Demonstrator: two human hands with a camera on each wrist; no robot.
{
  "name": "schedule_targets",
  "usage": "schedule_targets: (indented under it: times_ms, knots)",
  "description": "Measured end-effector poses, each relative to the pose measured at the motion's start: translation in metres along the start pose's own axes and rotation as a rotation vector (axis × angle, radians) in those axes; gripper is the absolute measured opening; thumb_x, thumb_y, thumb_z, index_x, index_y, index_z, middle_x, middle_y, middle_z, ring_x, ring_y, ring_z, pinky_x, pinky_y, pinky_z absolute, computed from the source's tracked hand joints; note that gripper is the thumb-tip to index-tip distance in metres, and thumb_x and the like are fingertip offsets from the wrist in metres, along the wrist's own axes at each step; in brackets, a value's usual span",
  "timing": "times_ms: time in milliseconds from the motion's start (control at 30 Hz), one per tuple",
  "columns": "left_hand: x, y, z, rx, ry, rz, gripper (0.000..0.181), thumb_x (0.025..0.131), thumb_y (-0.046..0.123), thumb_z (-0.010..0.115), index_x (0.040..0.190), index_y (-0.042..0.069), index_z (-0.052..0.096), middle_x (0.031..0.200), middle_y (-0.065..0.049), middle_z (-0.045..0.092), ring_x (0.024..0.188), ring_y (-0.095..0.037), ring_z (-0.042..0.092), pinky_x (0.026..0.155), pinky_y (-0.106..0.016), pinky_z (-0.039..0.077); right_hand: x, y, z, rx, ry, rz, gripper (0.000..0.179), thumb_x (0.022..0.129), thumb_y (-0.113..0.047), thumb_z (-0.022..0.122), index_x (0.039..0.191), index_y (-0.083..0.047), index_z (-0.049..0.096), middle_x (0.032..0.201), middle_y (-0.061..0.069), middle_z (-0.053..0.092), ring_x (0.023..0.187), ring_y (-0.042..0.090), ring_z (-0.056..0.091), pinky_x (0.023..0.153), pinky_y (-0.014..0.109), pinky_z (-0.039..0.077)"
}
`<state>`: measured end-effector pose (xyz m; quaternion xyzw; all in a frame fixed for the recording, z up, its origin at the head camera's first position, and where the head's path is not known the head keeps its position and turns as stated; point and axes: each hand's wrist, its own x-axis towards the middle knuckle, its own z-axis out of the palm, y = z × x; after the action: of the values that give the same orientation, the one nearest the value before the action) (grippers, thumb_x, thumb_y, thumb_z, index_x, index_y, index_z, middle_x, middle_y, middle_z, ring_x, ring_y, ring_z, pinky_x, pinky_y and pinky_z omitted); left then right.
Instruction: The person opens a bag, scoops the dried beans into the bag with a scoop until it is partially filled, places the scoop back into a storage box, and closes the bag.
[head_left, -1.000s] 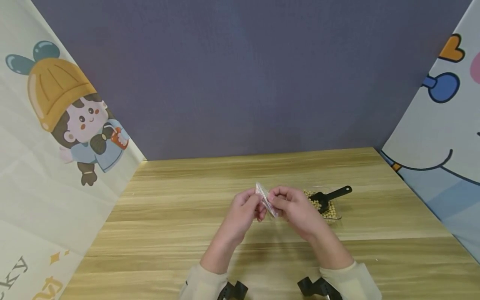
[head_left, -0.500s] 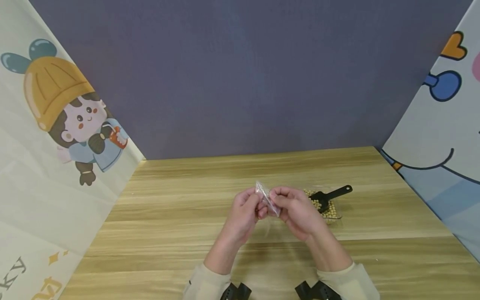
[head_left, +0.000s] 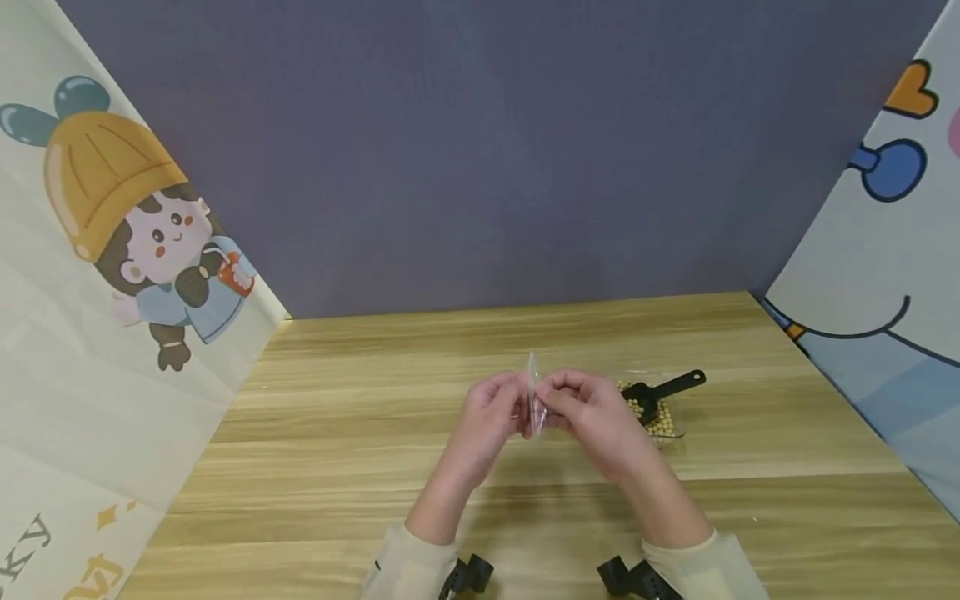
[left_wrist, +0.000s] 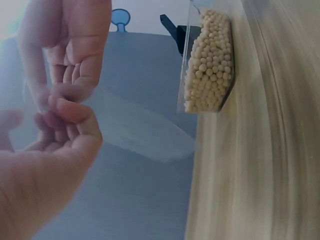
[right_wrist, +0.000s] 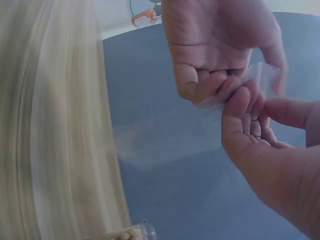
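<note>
A clear, thin plastic bag (head_left: 532, 368) stands edge-on between the two hands, above the table. My left hand (head_left: 483, 429) pinches it from the left with thumb and fingers. From the other side my right hand (head_left: 603, 429) pinches it too, fingertips close to the left ones. In the left wrist view the see-through bag (left_wrist: 150, 132) hangs out past the fingers, with no contents showing. The right wrist view shows a crumpled part of the bag (right_wrist: 262, 75) at the fingertips.
Just right of the right hand sits a clear plastic box (head_left: 681, 435) of pale yellow beans (left_wrist: 210, 70), with a black scoop (head_left: 678, 383) stuck in it. The wooden table (head_left: 337, 433) meets a dark back panel (head_left: 480, 167), with printed cloths on both sides.
The bag has turned from a slant to nearly upright, its edge facing the head camera. Both hands stay in almost the same place, still gripping it. The box and scoop have not moved.
</note>
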<state>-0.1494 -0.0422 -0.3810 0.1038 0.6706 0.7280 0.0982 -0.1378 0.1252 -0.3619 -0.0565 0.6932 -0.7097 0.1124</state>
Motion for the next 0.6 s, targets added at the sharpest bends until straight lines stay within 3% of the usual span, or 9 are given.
schedule_targets:
  times_ms: [100,233,333,467,600]
  knots:
    - [-0.001,0.0011,-0.0015,0.144,-0.006,0.011,0.036,0.11,0.033,0.058,0.089,0.004,0.065,0.075,-0.001,0.063,0.067,-0.013,0.059,0.064,-0.024,0.053,-0.0011,-0.0021,0.0013,-0.074,0.023,-0.02,0.023,0.109,-0.011,0.056,0.117,0.009,0.064,0.1,0.01,0.073,0.094,0.021,0.072,0.089,0.032,0.063]
    - [-0.0017,0.0017,-0.0032,0.264,-0.024,0.068,0.034,0.111,0.027,0.053,0.095,0.001,0.069,0.078,-0.006,0.066,0.069,-0.014,0.063,0.066,-0.027,0.058,-0.0011,-0.0048,0.0018,-0.105,0.065,-0.01,0.023,0.109,-0.014,0.056,0.116,0.006,0.065,0.101,0.013,0.072,0.094,0.023,0.072,0.089,0.033,0.064]
    - [-0.0024,0.0027,-0.0044,0.356,-0.034,0.116,0.032,0.112,0.023,0.049,0.099,0.004,0.072,0.081,-0.008,0.068,0.071,-0.013,0.064,0.067,-0.026,0.06,-0.0002,-0.006,0.0007,-0.131,0.088,0.02,0.027,0.11,-0.022,0.058,0.112,0.003,0.066,0.098,0.011,0.071,0.09,0.022,0.071,0.084,0.033,0.063]
    - [-0.003,0.0042,-0.0049,0.488,-0.052,0.173,0.032,0.113,0.025,0.048,0.095,0.011,0.07,0.078,-0.004,0.067,0.068,-0.011,0.062,0.06,-0.024,0.055,0.0007,-0.0061,-0.0024,-0.203,0.054,0.023,0.032,0.108,-0.03,0.062,0.104,0.0,0.067,0.089,0.009,0.069,0.082,0.023,0.068,0.076,0.033,0.061]
    - [-0.0026,0.006,-0.0046,0.552,-0.06,0.205,0.034,0.113,0.025,0.047,0.088,0.013,0.066,0.07,0.001,0.061,0.058,-0.006,0.051,0.05,-0.022,0.043,0.0009,-0.0052,-0.0053,-0.273,-0.026,-0.022,0.033,0.11,-0.029,0.058,0.095,0.0,0.064,0.083,0.01,0.066,0.077,0.023,0.066,0.073,0.036,0.061]
